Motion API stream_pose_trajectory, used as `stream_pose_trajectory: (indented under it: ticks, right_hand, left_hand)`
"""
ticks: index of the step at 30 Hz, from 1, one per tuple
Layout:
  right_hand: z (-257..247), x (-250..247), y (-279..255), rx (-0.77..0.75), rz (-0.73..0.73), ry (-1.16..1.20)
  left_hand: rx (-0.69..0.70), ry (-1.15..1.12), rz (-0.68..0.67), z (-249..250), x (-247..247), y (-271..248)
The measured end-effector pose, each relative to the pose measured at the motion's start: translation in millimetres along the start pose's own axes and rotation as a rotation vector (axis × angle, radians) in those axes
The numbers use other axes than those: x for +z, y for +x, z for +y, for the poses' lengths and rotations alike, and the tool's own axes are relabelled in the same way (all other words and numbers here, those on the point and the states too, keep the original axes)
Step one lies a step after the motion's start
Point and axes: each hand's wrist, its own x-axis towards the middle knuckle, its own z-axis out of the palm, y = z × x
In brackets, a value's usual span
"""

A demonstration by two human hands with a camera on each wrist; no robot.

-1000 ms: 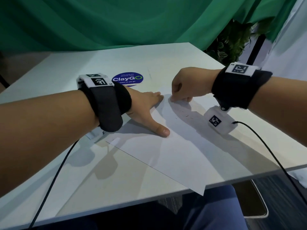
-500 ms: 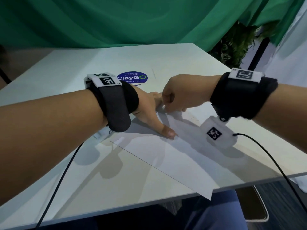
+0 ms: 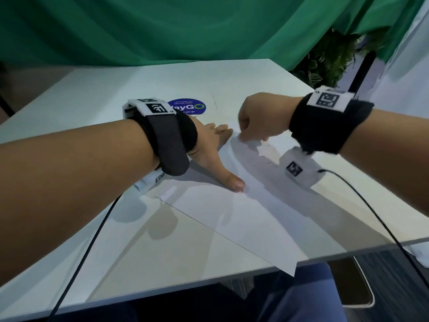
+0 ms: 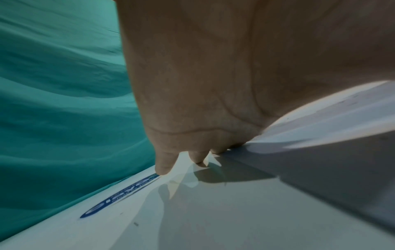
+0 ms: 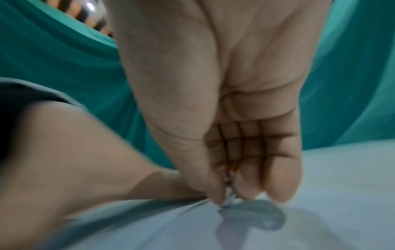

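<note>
White paper, one sheet (image 3: 255,217), lies cornerwise on the pale table (image 3: 116,240). Its near corner hangs just over the table edge at about 5 o'clock, and its far corner is at 12 o'clock.

The left hand (image 3: 209,152) rests flat on the sheet's 10 o'clock side, fingers straight and thumb spread toward 4 o'clock. It presses down and grips nothing. The right hand (image 3: 260,119) is curled, with thumb and forefinger nipped on the far corner. The right wrist view shows the paper (image 5: 213,225) drawn up into a small peak under that pinch.

This looks like the start of a fold, with the far corner about to be carried toward 6 o'clock. To do it well:

- Keep the flat hand's weight on, so the sheet cannot turn on the smooth top.
- Carry the corner low rather than high, so the paper bends in one soft curve.
- Match edge to edge before any pressing.
- Only then let the pinch go and run the crease from the middle outward.

The overhanging corner could let the sheet slide toward the lap if the anchoring hand lifts.

No box, tray or cup shows in any view. A round blue sticker (image 3: 188,107) sits at 12 o'clock of the left hand, and green cloth (image 3: 162,31) hangs beyond.
</note>
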Motion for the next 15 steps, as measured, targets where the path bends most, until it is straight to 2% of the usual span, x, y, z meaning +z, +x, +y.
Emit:
stream_pose_trajectory:
  ticks: [3,7,12,15]
  right_hand:
    - [-14.2,6.5,-1.1,-0.097,-0.057,0.016]
    - [3.6,-4.1,7.6,0.023,0.015,0.040]
    - [-13.1,5.9,5.1,-0.112,-0.039,0.042]
    - [-5.4,0.2,10.0,-0.040,0.000,0.057]
  left_hand:
    - [0.008,-0.032,0.004,3.6,-3.4,-3.1]
    - [-0.033,0.007,-0.012,1.8,-4.3,3.7]
    - [-0.006,-0.051,-0.023,4.5,-5.7,-1.8]
    - [-0.030,-0.034,-0.038,2.9,-5.0,1.4]
